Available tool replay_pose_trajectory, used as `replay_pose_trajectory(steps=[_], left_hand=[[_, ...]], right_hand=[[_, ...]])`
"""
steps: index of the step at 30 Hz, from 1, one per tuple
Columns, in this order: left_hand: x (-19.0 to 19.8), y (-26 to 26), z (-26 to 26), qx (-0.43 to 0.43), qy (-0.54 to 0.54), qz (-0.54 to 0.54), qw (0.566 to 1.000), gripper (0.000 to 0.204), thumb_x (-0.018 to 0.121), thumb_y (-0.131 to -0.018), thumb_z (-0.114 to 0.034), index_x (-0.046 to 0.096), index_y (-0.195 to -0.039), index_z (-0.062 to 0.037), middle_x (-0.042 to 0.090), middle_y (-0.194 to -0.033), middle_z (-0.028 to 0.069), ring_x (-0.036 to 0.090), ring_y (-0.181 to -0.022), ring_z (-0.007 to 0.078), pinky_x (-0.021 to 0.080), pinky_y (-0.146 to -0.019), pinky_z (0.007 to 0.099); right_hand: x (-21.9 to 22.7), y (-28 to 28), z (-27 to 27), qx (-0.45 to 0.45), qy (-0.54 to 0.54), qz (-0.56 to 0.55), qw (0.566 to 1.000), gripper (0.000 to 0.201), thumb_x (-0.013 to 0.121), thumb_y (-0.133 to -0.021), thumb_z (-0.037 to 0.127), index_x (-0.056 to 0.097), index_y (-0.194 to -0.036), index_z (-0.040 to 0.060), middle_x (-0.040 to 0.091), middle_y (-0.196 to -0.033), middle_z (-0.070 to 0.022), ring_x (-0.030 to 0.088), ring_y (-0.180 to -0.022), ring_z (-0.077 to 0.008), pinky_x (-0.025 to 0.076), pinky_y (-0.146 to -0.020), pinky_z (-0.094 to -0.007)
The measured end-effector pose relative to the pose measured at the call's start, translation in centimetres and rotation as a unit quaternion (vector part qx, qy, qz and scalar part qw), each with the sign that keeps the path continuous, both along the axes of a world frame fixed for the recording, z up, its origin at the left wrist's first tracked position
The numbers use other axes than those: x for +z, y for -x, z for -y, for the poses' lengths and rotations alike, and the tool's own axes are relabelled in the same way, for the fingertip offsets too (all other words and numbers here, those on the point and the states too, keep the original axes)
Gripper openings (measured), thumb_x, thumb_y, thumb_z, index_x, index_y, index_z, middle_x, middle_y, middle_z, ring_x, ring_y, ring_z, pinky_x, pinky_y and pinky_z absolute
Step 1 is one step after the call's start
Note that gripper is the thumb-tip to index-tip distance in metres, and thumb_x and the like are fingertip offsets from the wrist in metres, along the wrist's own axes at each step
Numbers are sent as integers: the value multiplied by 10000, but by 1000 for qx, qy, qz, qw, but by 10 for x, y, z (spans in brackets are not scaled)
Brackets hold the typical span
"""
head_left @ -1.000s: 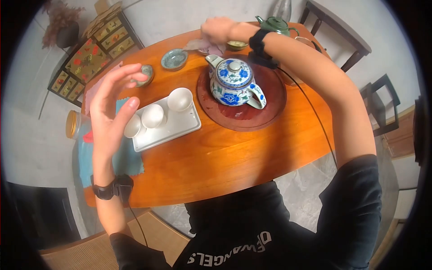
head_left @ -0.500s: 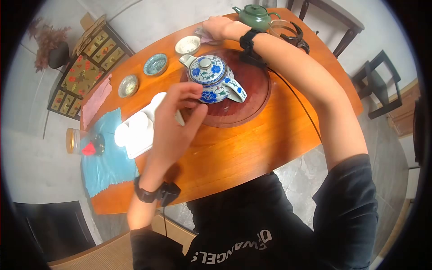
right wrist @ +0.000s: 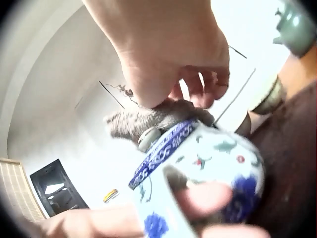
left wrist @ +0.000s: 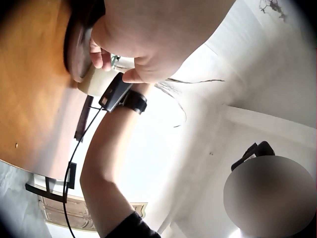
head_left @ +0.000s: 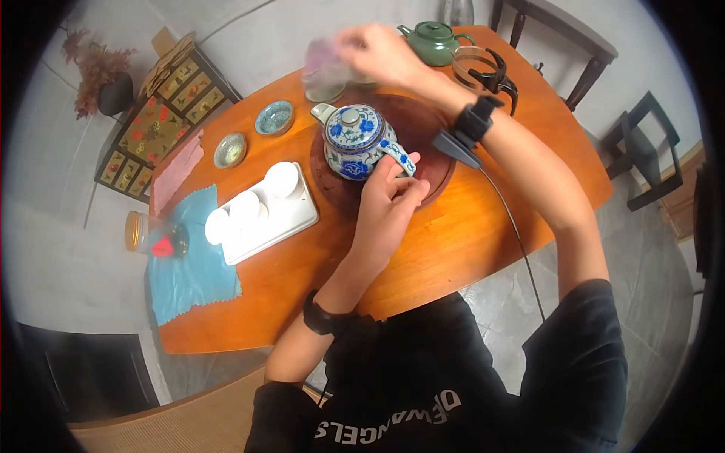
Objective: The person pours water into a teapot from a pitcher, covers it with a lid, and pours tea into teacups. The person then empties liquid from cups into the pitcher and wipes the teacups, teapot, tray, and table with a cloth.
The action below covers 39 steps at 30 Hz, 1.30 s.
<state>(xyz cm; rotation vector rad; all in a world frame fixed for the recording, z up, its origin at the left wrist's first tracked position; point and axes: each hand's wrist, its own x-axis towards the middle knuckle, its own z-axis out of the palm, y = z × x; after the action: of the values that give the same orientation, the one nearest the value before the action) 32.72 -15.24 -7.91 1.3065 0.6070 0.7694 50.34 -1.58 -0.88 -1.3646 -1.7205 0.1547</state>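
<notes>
A blue-and-white floral teapot (head_left: 352,136) stands on a round dark red tray (head_left: 415,113), its spout toward the far left. My left hand (head_left: 377,219) is at its handle, with fingers passing through the loop in the right wrist view. My right hand (head_left: 381,54) pinches a purplish cloth (head_left: 323,53), raised over a bowl (head_left: 326,93) at the table's far edge and blurred by motion. In the right wrist view the cloth (right wrist: 153,119) hangs beneath my fingers, overlapping the teapot's lid.
A white tray (head_left: 307,215) with three white cups (head_left: 281,180) sits left of the teapot. Two small bowls (head_left: 274,118) lie beyond it. A blue cloth (head_left: 189,264), pink cloth (head_left: 177,170) and jar (head_left: 136,230) are far left; a green teapot (head_left: 433,44) and glass pitcher (head_left: 495,72) back right.
My left hand has moved right, from beside the white cups to the teapot's handle. My right hand has lifted the purplish cloth from near the table's far edge.
</notes>
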Motion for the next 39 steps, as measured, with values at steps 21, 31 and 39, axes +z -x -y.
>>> replay_pose_trajectory(steps=[21,31,39], left_hand=[[42,92,65,56,-105,-24,993,252,417,-1100,-216,540,-1011,-15,562,-832,65,493,-745,110,362,-645,238],[48,100,111,125,-123,8,984,352,486,-1068,-357,461,-894,-51,397,-706,9,312,-567,82,213,-555,232],[55,117,132,160,-131,-13,978,363,483,-1041,-355,451,-853,-47,369,-602,6,301,-544,75,194,-559,224]], right_hand=[[-50,57,134,162,128,-687,696,289,583,-1014,269,660,-1127,15,683,-1073,-81,650,-987,-181,504,-914,-303],[-75,171,214,54,-176,-527,830,413,516,-1058,241,453,-1411,35,533,-1415,-91,497,-1340,-207,398,-1136,-371],[-85,190,227,334,-9,-803,494,474,566,-1016,77,406,-1461,66,482,-1465,-87,458,-1356,-165,345,-1171,-358]])
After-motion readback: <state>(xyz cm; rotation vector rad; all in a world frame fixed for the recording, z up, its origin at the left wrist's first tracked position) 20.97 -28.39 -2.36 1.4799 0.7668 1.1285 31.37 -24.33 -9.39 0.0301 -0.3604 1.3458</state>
